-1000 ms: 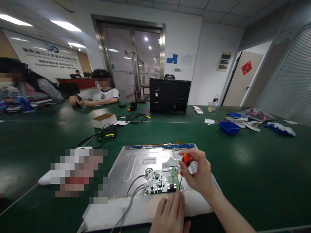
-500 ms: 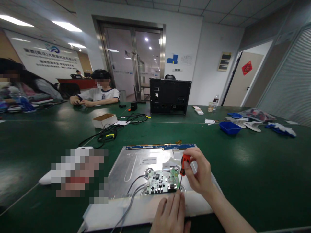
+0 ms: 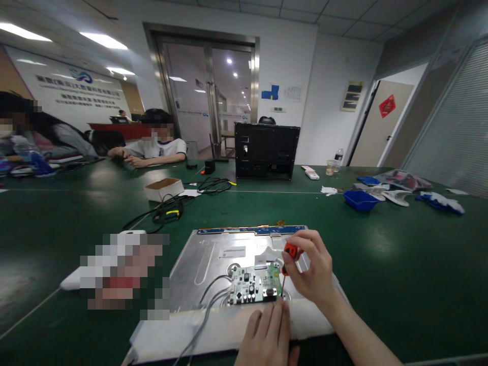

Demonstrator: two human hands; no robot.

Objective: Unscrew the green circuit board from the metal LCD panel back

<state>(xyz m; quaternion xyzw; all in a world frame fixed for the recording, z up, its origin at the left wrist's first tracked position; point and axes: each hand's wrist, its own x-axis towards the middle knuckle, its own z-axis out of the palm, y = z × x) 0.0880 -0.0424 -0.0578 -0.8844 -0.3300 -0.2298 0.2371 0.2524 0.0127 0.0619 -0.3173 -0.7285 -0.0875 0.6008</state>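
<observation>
My right hand (image 3: 314,267) is closed around the red-and-black handle of a screwdriver (image 3: 291,250). Its thin shaft points down at the lower right corner of a green circuit board (image 3: 251,284). Whether the tip sits in a screw is too small to tell. Flat against the panel, fingers stretched out and held together, my left hand (image 3: 267,333) rests just below the board, its fingertips close to the screwdriver's tip. Beneath both lies a silver metal display panel (image 3: 213,254) with a whitish strip along its near edge. Grey cables (image 3: 209,319) run from the board's left side.
Beyond the panel are a small white box (image 3: 163,190), tangled black cables (image 3: 168,212) and a black monitor housing (image 3: 267,151). A blue tray (image 3: 360,201) and gloves (image 3: 440,202) lie to the right. At the table's far left side, a co-worker (image 3: 162,145) sits.
The fingers of my right hand have shifted around the screwdriver handle, and the handle has turned slightly. My left hand and the board stay in place.
</observation>
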